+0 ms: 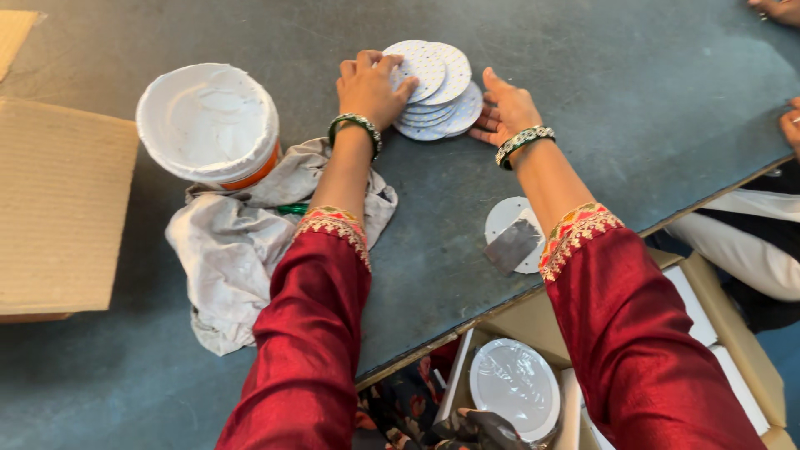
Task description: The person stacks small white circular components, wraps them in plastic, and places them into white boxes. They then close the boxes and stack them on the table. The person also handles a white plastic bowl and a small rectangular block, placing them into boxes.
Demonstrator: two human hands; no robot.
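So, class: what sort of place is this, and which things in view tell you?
Probably a small assembly workshop. Both hands, left hand and right hand, gather a stack of round dotted discs on a worn workbench; a tub on a rag stands alongside, cartons below.

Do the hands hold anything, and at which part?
Neither lifts anything. The left hand presses its fingers on top of the disc stack on the table; the right hand touches the stack's right edge.
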